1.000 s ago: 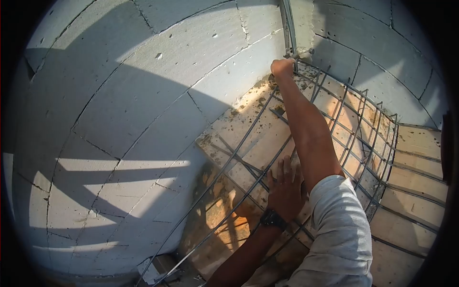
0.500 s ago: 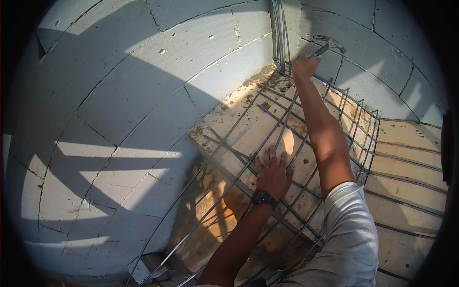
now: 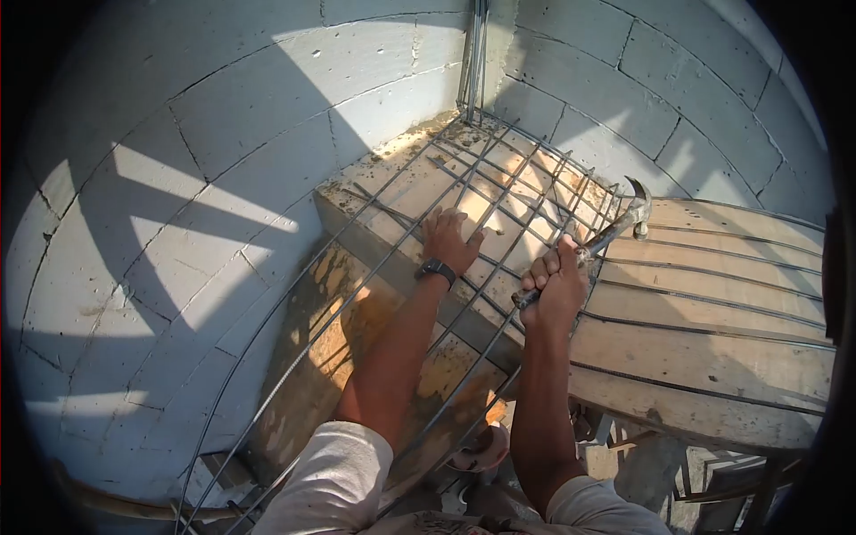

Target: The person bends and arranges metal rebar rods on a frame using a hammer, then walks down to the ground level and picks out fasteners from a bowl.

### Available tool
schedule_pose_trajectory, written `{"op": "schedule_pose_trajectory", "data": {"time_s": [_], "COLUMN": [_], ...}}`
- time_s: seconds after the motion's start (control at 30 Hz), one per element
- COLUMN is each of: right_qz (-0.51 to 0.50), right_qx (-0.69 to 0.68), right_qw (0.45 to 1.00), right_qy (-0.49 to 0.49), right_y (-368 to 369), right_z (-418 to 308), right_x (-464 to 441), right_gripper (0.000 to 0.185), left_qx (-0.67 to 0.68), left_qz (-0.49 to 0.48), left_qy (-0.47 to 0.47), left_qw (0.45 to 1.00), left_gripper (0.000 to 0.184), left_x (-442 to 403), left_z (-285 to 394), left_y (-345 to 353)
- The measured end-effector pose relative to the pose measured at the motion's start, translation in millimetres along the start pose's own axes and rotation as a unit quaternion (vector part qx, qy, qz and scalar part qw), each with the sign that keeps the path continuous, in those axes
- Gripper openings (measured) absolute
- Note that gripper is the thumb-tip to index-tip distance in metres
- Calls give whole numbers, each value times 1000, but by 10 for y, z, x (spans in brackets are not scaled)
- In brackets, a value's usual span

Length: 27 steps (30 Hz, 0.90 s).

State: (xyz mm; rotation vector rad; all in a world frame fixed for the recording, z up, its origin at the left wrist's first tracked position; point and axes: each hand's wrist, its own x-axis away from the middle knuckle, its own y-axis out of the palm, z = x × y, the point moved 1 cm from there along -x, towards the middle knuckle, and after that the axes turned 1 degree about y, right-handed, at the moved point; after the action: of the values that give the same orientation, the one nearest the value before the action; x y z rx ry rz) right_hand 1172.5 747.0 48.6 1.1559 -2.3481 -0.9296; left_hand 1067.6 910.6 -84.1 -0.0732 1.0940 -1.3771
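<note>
My right hand (image 3: pixel 557 278) is wrapped round the handle of a claw hammer (image 3: pixel 624 220), whose metal head points up and to the right over the rebar. My left hand (image 3: pixel 448 239), with a black watch on the wrist, rests fingers spread on the rebar grid (image 3: pixel 486 192) near its left part. Under the bars lies a pale wooden board (image 3: pixel 392 171) with dark spots. Whether the left fingers touch a bar or the board is hard to tell.
Grey block walls (image 3: pixel 259 116) meet in a corner behind the grid, where upright bars (image 3: pixel 475 62) stand. Planks (image 3: pixel 713 357) crossed by several bars extend right. Long bars slope down to the lower left. A gap with timber shows below the planks.
My right hand has come back from the far corner towards me, with the hammer in it. My left hand stays on the grid, and the view has shifted.
</note>
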Motion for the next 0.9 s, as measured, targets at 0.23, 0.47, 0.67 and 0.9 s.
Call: {"op": "schedule_pose_trajectory", "data": {"time_s": [0.23,0.47,0.67,0.9], "right_qz": [-52,-78,-87,-169], "right_qx": [151,220,252,286], "right_qw": [987,966,954,918], "right_qy": [-17,112,138,214], "right_y": [-1260,-1688,-2329,-2563], "right_z": [-137,-709,-756,-599], "right_x": [1622,2849,4408,5421], "right_gripper": [16,31,33,28], "left_qx": [54,106,217,41], "left_qz": [-71,-85,-2,127], "left_qy": [6,-52,-190,-321], "left_qw": [996,989,958,937], "left_gripper": [44,44,32,31], "left_x": [1215,3017,5229,7064], "left_z": [214,1044,1747,2274], "left_y": [-1111,-2874,-4028,-5571]}}
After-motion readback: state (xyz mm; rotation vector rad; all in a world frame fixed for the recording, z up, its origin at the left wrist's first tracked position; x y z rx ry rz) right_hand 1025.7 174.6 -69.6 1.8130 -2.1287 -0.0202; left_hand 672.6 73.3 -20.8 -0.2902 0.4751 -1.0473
